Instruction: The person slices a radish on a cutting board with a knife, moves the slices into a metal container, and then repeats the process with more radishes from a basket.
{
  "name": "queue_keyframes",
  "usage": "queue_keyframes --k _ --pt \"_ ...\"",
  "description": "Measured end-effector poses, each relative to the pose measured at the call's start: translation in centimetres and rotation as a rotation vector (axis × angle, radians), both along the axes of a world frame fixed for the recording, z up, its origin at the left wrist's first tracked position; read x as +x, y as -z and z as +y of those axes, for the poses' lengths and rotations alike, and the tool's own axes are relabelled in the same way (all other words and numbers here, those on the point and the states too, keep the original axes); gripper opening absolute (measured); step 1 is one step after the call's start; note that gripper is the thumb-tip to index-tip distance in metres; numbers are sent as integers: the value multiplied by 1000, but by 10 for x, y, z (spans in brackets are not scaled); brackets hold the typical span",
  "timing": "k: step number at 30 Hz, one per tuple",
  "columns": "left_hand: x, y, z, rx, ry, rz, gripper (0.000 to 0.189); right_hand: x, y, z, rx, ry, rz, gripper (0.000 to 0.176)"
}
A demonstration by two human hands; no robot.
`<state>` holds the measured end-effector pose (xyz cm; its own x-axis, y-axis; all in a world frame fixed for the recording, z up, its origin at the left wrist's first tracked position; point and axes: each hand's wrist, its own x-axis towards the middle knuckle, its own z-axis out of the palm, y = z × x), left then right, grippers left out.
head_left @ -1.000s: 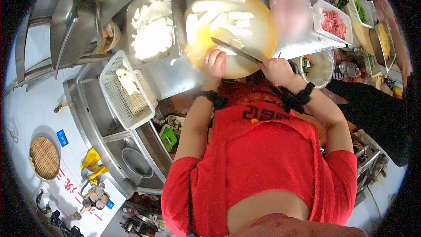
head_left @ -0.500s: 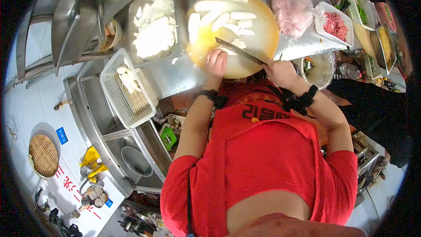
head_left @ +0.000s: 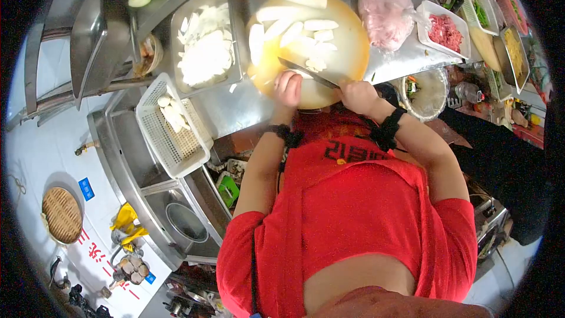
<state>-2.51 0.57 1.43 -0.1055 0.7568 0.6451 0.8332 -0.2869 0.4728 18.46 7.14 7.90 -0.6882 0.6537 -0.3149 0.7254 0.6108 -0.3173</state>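
On the round cutting board (head_left: pixel 347 68) my right hand (head_left: pixel 359 96) grips the handle of a kitchen knife (head_left: pixel 312 73), its blade pointing to the upper left. The curled fingers of my left hand (head_left: pixel 288 88) press at the board's near edge, close to the blade. They hold a white vegetable piece (head_left: pixel 305 75), mostly hidden by blade and fingers. Beyond the knife lie small cut white pieces (head_left: pixel 316 63). Several long peeled white vegetable stalks (head_left: pixel 279 13) are spread over the far side of the board, washed out by bright light.
Left of the board stands a metal tray (head_left: pixel 236 53) of white slices. A white plastic basket (head_left: pixel 170 162) with pale pieces sits nearer the sink (head_left: pixel 147 156). To the right are a bag of pink content (head_left: pixel 385 15), a tub of minced meat (head_left: pixel 445 32) and a lined bin (head_left: pixel 425 103).
The knife and my right hand have shifted left and slightly down, with the blade nearer my left fingers. Small cut pieces beyond the blade look more spread out. The view has moved slightly.
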Motion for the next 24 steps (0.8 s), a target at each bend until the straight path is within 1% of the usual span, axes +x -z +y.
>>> queue_keyframes --k 1,3,6,7,8,9,10,12,14,15,17,18,20,21,24 --pt "0 -2 -1 2 3 3 8 4 2 0 2 3 3 23" --pt "1 -8 1 -66 44 60 12 20 7 5 87 -41 131 30" --pt "8 -14 6 -136 38 62 12 39 5 9 90 14 134 30" --pt "10 -12 7 -140 34 62 12 43 9 12 62 60 83 29" --pt "11 -10 11 -178 29 53 12 46 10 14 62 55 84 29" --pt "12 -9 14 -212 26 44 12 49 3 17 25 91 48 30" --pt "13 -9 15 -210 26 42 12 51 -3 20 -11 129 12 32" --pt "14 -9 17 -143 -1 91 12 53 -7 19 -19 146 15 30" --pt "13 -12 8 -137 -32 64 12 58 -3 16 113 52 135 26" --pt "13 -13 5 -134 -67 35 12 57 -3 15 113 57 136 26" --pt "15 -6 0 -171 -69 18 12 53 -4 8 143 -1 128 27" --pt "17 -2 -4 -204 -75 3 12 52 2 5 137 3 125 27" --pt "19 3 -2 -197 -88 -1 11 46 20 6 197 -60 130 26" --pt "19 4 0 -190 -111 -7 11 43 12 8 203 -61 67 26" --pt "17 3 0 -189 -94 4 10 46 -13 18 167 -87 101 26"
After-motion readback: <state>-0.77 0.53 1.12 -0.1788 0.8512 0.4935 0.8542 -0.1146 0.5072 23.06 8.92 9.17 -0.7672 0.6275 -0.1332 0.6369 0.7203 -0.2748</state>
